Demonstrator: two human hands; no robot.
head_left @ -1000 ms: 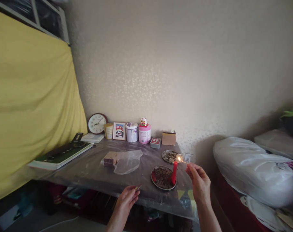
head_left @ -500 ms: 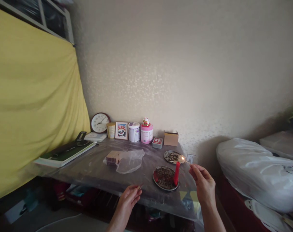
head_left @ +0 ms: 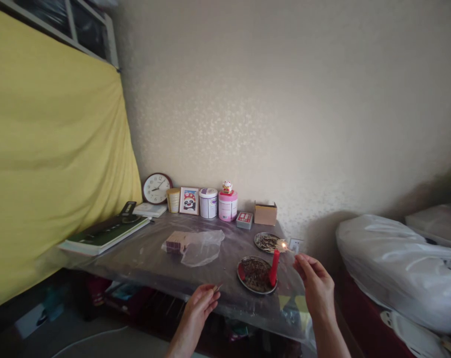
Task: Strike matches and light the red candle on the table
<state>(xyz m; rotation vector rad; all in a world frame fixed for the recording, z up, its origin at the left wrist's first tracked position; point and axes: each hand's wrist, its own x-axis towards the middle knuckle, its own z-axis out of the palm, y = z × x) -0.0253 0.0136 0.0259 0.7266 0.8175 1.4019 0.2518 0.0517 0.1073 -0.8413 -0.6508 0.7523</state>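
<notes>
A burning match [head_left: 289, 250] is pinched between the fingertips of my right hand [head_left: 317, 283]. Its small flame glows just above and to the right of a red candle [head_left: 274, 267], apart from the candle's top. The candle stands upright, leaning slightly, on the right side of a round metal plate [head_left: 256, 291] whose surface is dark and speckled. A short red piece [head_left: 241, 271] lies at that plate's left rim. My left hand [head_left: 200, 306], over the table's front edge, is closed in a pinch on a small thin item that I cannot make out.
Behind the flame sits a second plate [head_left: 258, 242] with many matchsticks. Matchboxes [head_left: 176, 242] and a clear plastic bag [head_left: 203, 251] lie mid-table. A cardboard box [head_left: 265, 214], card deck [head_left: 244, 220], tins [head_left: 208, 204] and clock [head_left: 157, 188] line the wall. White bags [head_left: 393, 268] stand right.
The whole view has shifted slightly, so everything appears a little farther right. Both hands keep nearly the same pose, and the match is still burning near the candle's top.
</notes>
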